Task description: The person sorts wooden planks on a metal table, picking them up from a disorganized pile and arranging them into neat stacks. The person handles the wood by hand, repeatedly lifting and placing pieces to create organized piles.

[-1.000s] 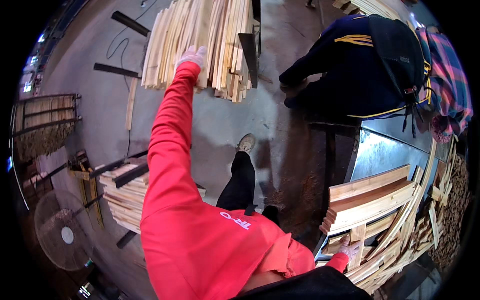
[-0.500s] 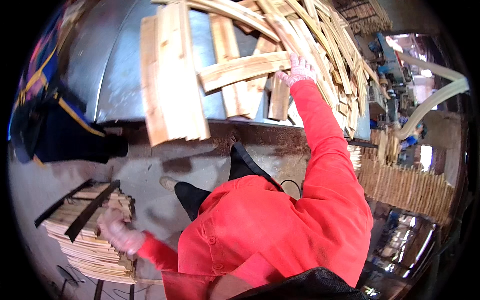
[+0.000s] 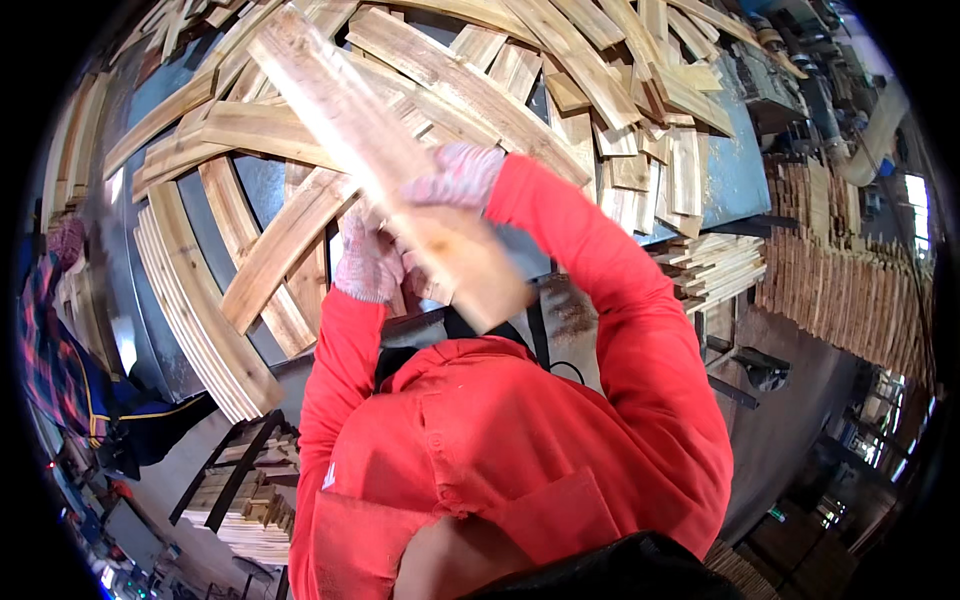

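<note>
A wooden board (image 3: 340, 110), blurred by motion, is held up aslant over the table in front of my chest. My right hand (image 3: 455, 178), in a pinkish-white knitted glove, grips it across the top from its right edge. At the board's left edge is my left hand (image 3: 368, 262), gloved alike, its fingers curled against the wood and partly hidden behind it. Below my hands lie loose boards, among them a slanting board (image 3: 290, 245) near the left hand. A neat stack of boards (image 3: 205, 310) sits at the table's near left edge.
Many loose boards (image 3: 560, 60) cover the metal table (image 3: 735, 190). Stacked wood stands on a rack (image 3: 245, 490) at lower left, with more piles (image 3: 840, 290) at right. A person in dark blue clothing (image 3: 110, 420) is close by at left.
My left hand has come up from the lower-left wood stack to the table. My right hand has moved left and now holds a board raised above the others. The view has shifted.
</note>
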Tool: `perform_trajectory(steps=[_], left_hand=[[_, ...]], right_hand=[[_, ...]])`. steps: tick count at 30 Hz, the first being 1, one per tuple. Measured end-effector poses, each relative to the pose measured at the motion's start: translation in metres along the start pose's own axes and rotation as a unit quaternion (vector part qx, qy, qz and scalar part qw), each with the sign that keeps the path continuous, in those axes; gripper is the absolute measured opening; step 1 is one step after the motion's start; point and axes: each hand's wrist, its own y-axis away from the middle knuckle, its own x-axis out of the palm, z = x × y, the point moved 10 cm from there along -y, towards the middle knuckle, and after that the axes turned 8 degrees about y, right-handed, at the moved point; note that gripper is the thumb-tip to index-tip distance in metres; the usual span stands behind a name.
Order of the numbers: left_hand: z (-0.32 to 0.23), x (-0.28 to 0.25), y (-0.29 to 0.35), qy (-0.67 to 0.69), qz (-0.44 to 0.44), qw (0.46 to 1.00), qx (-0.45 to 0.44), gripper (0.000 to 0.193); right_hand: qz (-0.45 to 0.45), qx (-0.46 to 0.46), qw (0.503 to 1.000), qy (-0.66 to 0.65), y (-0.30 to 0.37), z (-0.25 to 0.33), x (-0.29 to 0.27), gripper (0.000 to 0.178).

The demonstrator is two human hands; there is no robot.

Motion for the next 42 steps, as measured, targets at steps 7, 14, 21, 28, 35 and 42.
perform_trajectory(steps=[7, 14, 21, 28, 35, 42], left_hand=[[-0.072, 0.014, 0.053, -0.367, -0.233, 0.874, 0.218, 0.031], [-0.125, -0.046, 0.097, -0.320, -0.423, 0.808, 0.257, 0.040], [-0.044, -0.097, 0.011, -0.153, -0.396, 0.882, 0.202, 0.040], [-0.036, -0.013, -0.018, -0.264, -0.337, 0.858, 0.285, 0.042], [-0.022, 0.020, -0.084, -0.375, -0.299, 0.847, 0.231, 0.043], [-0.008, 0.031, -0.126, -0.476, -0.269, 0.781, 0.302, 0.025]], right_hand=[[-0.255, 0.077, 0.919, 0.291, -0.038, 0.001, -0.023, 0.093], [-0.205, 0.059, 0.924, 0.318, -0.057, 0.002, 0.012, 0.076], [-0.135, 0.034, 0.950, 0.278, 0.020, -0.001, 0.009, 0.085], [-0.415, 0.030, 0.861, 0.294, -0.060, -0.027, -0.216, 0.097], [-0.235, 0.166, 0.765, 0.576, -0.074, -0.129, -0.458, 0.113], [-0.093, 0.221, 0.887, 0.395, -0.065, -0.306, -0.457, 0.119]])
